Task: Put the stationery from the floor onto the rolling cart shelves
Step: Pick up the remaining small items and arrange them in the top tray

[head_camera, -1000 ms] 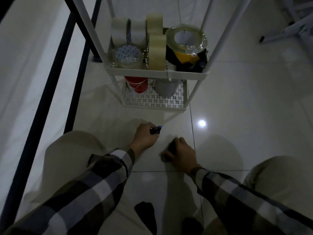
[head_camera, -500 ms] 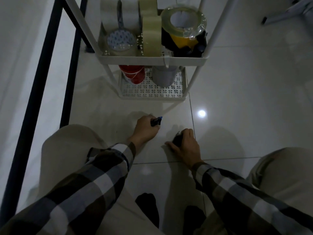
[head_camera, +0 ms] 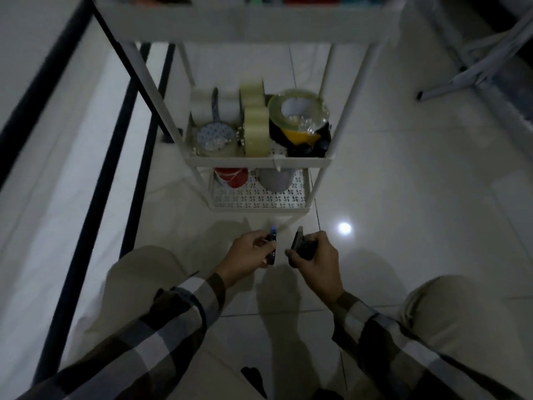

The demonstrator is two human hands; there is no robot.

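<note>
My left hand [head_camera: 248, 253] is shut on a dark marker with a blue tip [head_camera: 272, 239], held above the floor. Close beside it, my right hand [head_camera: 315, 259] grips a small black stationery item [head_camera: 298, 243]; its exact kind is too dark to tell. Just ahead stands the white rolling cart [head_camera: 259, 161]. Its middle shelf holds several tape rolls [head_camera: 255, 131], one large clear roll [head_camera: 298, 109] lying on a yellow-and-black one. The perforated bottom shelf [head_camera: 259, 197] carries a red roll [head_camera: 232, 176] and a grey roll [head_camera: 275, 179]. The top shelf [head_camera: 245, 21] crosses the upper frame.
Black metal bars [head_camera: 95, 183] run diagonally along the left of the cart. A white folding stand [head_camera: 473, 64] sits at the far right. My knees [head_camera: 467, 327] flank my hands on the glossy tiled floor, where a light reflection [head_camera: 344, 228] shines.
Both hands have lifted off the floor with their items and come closer together. The view has tilted up, bringing the cart's top shelf into sight.
</note>
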